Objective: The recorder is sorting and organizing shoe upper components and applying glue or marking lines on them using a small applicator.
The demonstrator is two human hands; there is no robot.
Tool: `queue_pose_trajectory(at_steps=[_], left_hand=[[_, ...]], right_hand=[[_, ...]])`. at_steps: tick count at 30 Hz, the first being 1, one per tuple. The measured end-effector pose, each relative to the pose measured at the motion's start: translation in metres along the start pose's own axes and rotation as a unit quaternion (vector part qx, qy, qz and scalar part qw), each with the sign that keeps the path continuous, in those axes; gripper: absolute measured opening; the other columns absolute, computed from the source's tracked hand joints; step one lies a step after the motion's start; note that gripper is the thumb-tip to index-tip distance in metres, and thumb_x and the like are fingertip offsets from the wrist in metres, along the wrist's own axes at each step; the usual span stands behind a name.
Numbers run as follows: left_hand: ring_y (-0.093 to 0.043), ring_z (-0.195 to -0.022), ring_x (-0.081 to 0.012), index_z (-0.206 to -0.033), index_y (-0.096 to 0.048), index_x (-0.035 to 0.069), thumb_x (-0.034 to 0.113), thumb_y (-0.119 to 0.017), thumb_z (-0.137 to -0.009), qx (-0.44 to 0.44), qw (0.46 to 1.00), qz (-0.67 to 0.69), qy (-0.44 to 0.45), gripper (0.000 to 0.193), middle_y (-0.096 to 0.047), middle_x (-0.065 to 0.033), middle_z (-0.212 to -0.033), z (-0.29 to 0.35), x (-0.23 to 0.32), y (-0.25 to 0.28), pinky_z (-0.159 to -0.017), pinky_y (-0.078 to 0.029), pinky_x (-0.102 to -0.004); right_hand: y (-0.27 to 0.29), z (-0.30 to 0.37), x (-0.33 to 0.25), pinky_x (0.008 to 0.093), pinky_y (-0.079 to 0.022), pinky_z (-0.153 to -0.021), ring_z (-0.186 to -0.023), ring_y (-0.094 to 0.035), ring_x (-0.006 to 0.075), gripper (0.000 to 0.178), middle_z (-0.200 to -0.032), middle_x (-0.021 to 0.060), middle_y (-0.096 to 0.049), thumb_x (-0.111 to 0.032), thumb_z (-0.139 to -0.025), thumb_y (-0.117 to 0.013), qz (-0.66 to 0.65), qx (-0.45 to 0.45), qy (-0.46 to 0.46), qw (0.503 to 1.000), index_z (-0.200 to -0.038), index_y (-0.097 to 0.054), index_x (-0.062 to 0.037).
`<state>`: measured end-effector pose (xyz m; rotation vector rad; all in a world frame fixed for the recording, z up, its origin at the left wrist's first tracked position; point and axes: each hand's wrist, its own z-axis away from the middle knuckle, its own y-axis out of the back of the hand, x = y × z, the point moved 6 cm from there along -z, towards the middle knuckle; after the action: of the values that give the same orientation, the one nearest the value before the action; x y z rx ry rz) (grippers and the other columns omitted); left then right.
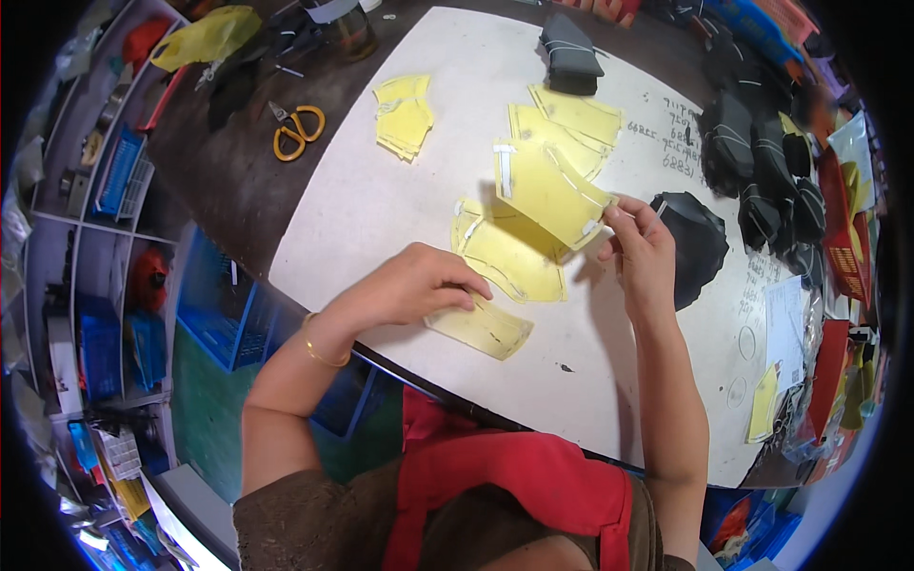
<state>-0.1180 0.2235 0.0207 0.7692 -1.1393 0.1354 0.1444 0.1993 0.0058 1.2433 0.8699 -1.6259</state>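
Observation:
My right hand [640, 249] pinches the lower right corner of a yellow pattern template [547, 186], raised and tilted above the white board, with white tape strips on it. Curled fingers of my left hand [424, 284] grip the upper left edge of a paler, smaller yellow template [487, 326] near the board's front. Between the hands lies a yellow slotted template [519, 262], partly covered by the raised one. More yellow templates [571, 124] lie overlapping just behind. To the right of my right hand is a stack of black cut pieces [695, 249].
The white board [381, 219] covers most of the dark table. Small yellow templates [404, 119] and orange-handled scissors [298, 131] are to the left. A tied black bundle [571, 59] stands at the back; several more line the right. A blue crate [224, 305] sits lower left.

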Motion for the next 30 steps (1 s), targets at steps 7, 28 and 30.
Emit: queue_pose_trajectory(at_steps=[7, 28, 30], left_hand=[[-0.065, -0.091, -0.0276, -0.095, -0.073, 0.005, 0.014, -0.081, -0.077, 0.175, 0.947, -0.226, -0.146, 0.021, -0.068, -0.0071, -0.094, -0.01, 0.018, 0.005, -0.079, -0.053, -0.0376], [-0.055, -0.113, -0.0321, -0.127, -0.062, 0.012, 0.01, -0.09, -0.061, 0.028, 0.944, -0.328, 0.007, 0.072, -0.06, -0.009, -0.117, -0.058, 0.021, -0.004, -0.098, -0.047, -0.04], [-0.054, -0.113, -0.0323, -0.126, -0.062, 0.013, 0.01, -0.09, -0.061, 0.028, 0.949, -0.314, 0.021, 0.071, -0.06, -0.009, -0.118, -0.058, 0.017, -0.006, -0.099, -0.047, -0.0398]], right_hand=[[0.008, 0.033, -0.005, 0.0265, -0.051, -0.063, -0.07, -0.068, 0.0139, 0.026, -0.102, 0.007, -0.075, -0.018, -0.093, -0.07, 0.266, 0.036, 0.187, 0.945, -0.115, -0.068, -0.0058], [-0.033, 0.041, 0.015, 0.0424, -0.055, -0.083, -0.099, -0.07, 0.0323, 0.052, -0.117, 0.014, -0.07, -0.014, -0.079, -0.076, 0.416, -0.089, 0.056, 0.903, -0.128, -0.058, -0.0054], [-0.034, 0.04, 0.019, 0.0424, -0.055, -0.082, -0.099, -0.069, 0.0325, 0.055, -0.119, 0.0141, -0.069, -0.014, -0.076, -0.077, 0.414, -0.119, -0.003, 0.902, -0.127, -0.059, -0.0045]])
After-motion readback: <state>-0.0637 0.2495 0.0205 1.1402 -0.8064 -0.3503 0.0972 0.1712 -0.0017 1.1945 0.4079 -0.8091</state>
